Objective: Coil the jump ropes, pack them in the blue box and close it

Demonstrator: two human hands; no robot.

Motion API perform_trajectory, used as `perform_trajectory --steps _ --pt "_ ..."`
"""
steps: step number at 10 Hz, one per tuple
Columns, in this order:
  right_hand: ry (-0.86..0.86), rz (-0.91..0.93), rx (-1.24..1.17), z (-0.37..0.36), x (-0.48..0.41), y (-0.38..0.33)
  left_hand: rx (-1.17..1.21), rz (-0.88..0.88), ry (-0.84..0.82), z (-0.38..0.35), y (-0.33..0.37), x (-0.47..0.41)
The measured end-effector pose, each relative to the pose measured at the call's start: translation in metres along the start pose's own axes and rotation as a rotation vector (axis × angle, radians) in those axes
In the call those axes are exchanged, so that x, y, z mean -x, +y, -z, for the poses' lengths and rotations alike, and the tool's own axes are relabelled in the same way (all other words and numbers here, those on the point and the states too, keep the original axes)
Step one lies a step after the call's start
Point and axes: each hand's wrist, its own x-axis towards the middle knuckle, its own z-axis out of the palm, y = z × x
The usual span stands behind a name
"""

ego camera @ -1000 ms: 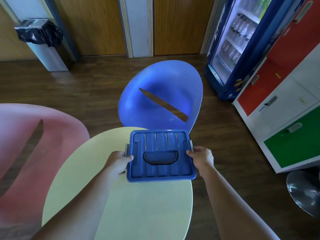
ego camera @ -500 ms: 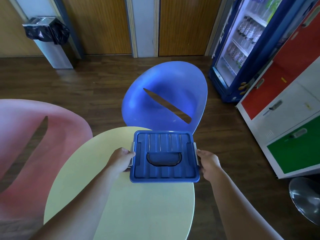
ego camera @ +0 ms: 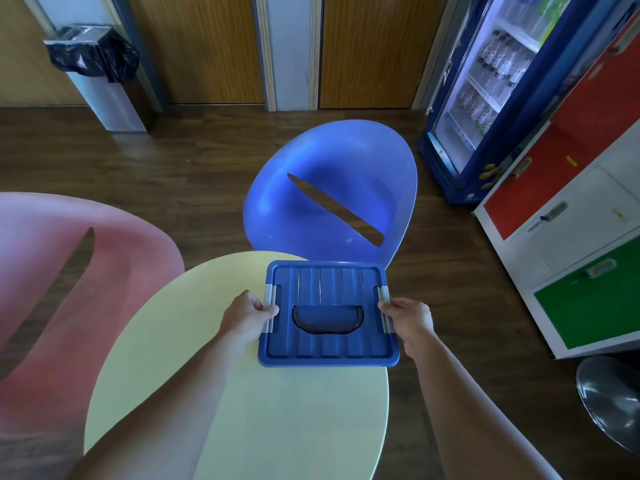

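Centre frame: closed blue box (ego camera: 329,344) on yellow tabletop (ego camera: 277,417); left hand (ego camera: 246,318) and right hand (ego camera: 412,318) fingers (ego camera: 267,311) pinch its grey side latches (ego camera: 385,297).

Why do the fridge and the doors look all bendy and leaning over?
Head view: the wide-angle lens bends straight lines near the edges, so the blue glass-door drinks fridge and the brown wooden doors lean; in the middle of the same view the blue plastic box looks sharp and nearly straight.
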Motion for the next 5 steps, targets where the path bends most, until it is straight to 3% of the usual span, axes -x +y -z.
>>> perform_trajectory --steps 3,5 --pt "0.069 0.076 0.114 -0.004 0.011 0.002 -0.102 -0.040 0.012 -0.002 -0.005 0.011" --pt "0.237 0.183 0.141 0.000 0.040 0.004 -0.087 -0.149 0.017 0.013 -0.023 0.027"
